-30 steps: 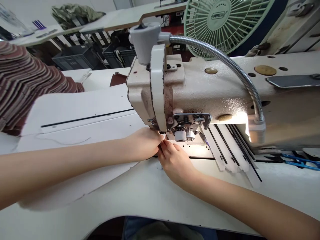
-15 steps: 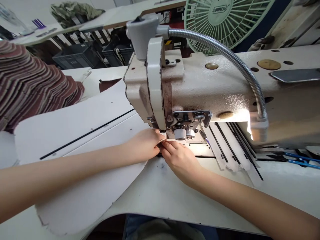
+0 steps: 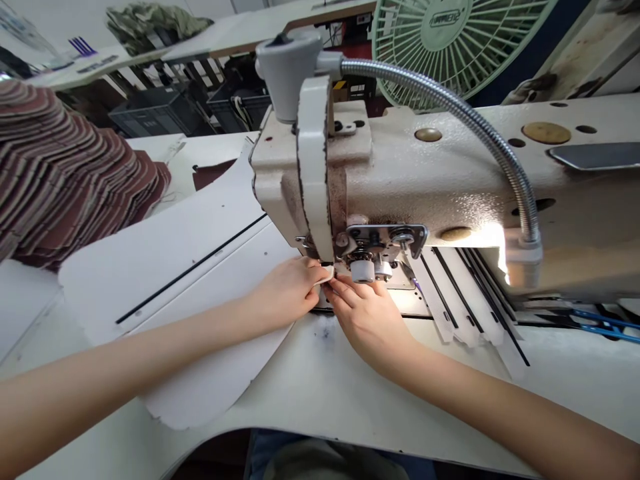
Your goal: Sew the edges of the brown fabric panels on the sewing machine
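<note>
My left hand (image 3: 283, 293) is closed in a pinch on the raised edge of a large white panel (image 3: 215, 387), just left of the presser area of a sewing machine (image 3: 345, 167). A pale folded bit shows above its thumb. Across the panel runs a thin black strip (image 3: 193, 268). My right hand (image 3: 370, 323) lies close against the left one, fingers bent and pressed together beneath the machine head. What its fingertips hold is hidden. The needle cannot be made out behind the hands and machine parts.
White strips with black lines (image 3: 463, 300) lie under the machine arm, with blue-handled tools (image 3: 607, 323) farther right. A stack of striped maroon fabric pieces (image 3: 75, 160) stands at the left. A lamp on a bent metal hose (image 3: 435, 87) and a green fan (image 3: 460, 47) are above and behind.
The white panel has slid rightward and away from me, its left end now closer to the machine. My left hand keeps its pinch; my right hand stays nearly in place.
</note>
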### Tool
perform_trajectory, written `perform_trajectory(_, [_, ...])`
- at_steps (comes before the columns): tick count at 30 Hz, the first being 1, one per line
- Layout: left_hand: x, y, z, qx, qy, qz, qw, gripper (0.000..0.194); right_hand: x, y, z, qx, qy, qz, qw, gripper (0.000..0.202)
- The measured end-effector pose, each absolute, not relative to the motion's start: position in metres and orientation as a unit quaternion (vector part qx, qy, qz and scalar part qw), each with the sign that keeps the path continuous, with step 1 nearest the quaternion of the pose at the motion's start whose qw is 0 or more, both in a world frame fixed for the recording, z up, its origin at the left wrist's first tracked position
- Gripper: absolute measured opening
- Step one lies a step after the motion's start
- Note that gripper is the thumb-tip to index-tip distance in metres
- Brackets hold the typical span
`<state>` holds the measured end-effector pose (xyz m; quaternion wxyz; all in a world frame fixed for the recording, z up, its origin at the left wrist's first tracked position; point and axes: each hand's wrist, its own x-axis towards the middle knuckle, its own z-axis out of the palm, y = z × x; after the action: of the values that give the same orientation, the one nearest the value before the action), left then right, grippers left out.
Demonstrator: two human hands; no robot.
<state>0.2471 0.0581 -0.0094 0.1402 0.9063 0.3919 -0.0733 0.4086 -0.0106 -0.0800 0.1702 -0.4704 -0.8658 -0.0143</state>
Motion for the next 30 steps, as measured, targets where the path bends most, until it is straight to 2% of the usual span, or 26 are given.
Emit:
perform_trajectory(6, [0.244, 0.057, -0.019, 0.899, 0.407, -0.048, 0.153, 0.022, 0.412, -0.008, -0.072, -0.535, -0.835, -0.021, 0.127, 0.038])
perform_trajectory(16, [0.238, 0.062, -0.030, 0.913, 0.383, 0.012, 0.140, 0.032, 0.413, 0.000, -0.068, -0.542, -0.838, -0.034, 0.064, 0.043])
perform_trajectory(24, [0.229, 0.066, -0.048, 0.945, 0.317, 0.058, 0.060, 0.024, 0.419, -0.004, -0.078, -0.535, -0.830, -0.020, 0.158, 0.035])
perform_trajectory(30, [0.228, 0.065, -0.053, 0.956, 0.284, 0.069, -0.006, 0.020, 0.418, -0.003, -0.077, -0.525, -0.834, -0.007, 0.170, 0.035])
